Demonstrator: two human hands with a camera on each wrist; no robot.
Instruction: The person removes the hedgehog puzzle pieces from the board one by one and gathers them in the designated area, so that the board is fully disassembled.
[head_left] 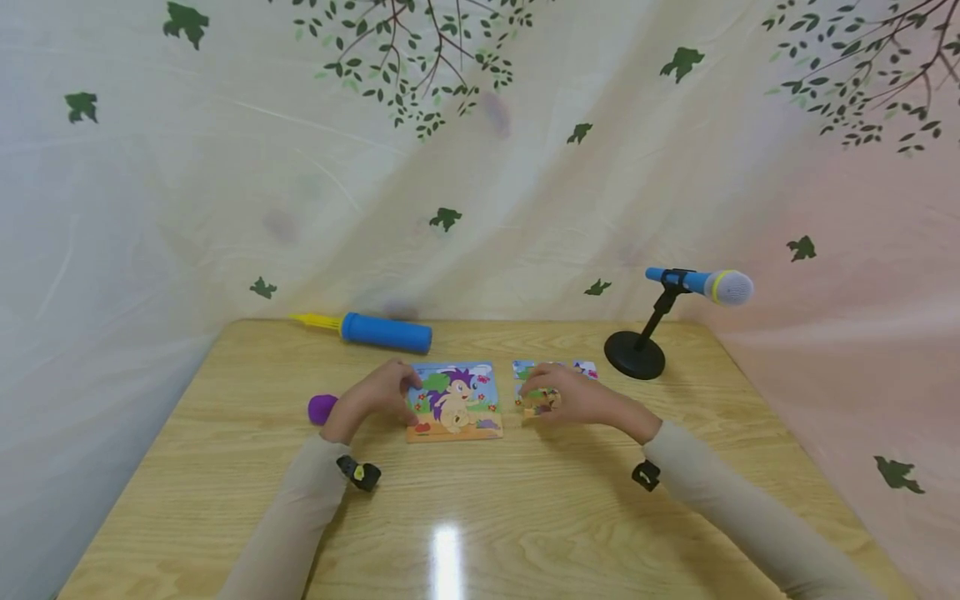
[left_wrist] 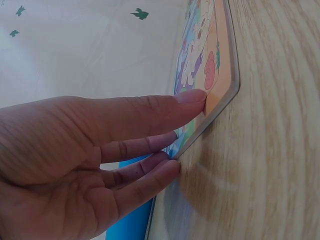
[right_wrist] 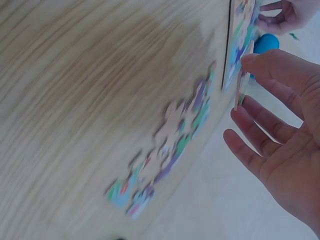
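A flat picture board (head_left: 472,404) with a purple hedgehog lies on the wooden table. My left hand (head_left: 386,390) is at its left edge. In the left wrist view, the straight thumb (left_wrist: 185,100) rests on the board's corner, with the other fingertips along its edge. My right hand (head_left: 573,396) is above a group of puzzle pieces (right_wrist: 172,125) right of the board, partly hiding them in the head view. Its thumb and finger pinch a thin puzzle piece (right_wrist: 239,87), seen edge-on in the right wrist view.
A blue pump (head_left: 386,332) with a yellow nozzle lies behind the board. Left of my left hand sits a purple rounded object (head_left: 321,409). At the back right, a toy microphone (head_left: 701,285) is held on a black stand (head_left: 635,356). A leaf-patterned cloth (head_left: 510,183) hangs behind the table.
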